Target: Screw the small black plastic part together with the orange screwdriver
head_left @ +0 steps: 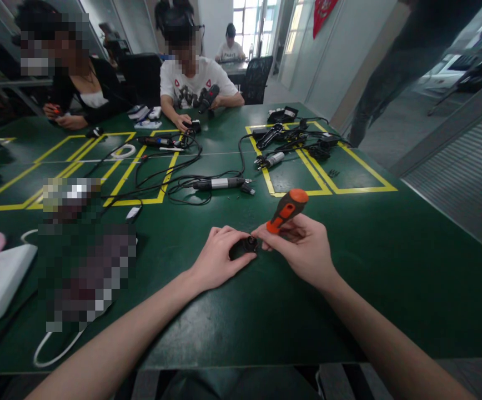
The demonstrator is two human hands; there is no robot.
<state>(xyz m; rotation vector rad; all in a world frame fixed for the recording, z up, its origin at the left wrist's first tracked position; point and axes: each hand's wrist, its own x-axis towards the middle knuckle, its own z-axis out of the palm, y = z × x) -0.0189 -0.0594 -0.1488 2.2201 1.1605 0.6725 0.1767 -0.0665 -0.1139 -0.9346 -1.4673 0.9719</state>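
Observation:
Over the near middle of the green table, my left hand grips a small black round part between thumb and fingers. Its hollow end faces up toward me. Just to the right, my right hand is closed around a screwdriver with an orange and dark grey handle. The handle leans up and to the right, its orange cap on top. My right fingertips are close beside the black part. The screwdriver's tip and shaft are hidden by my fingers.
Ahead lies a grey and black electric screwdriver with its cable. Beyond are another silver tool, tangled black cables and small screws. A white box stands at left. Across the table sits a person in a white shirt.

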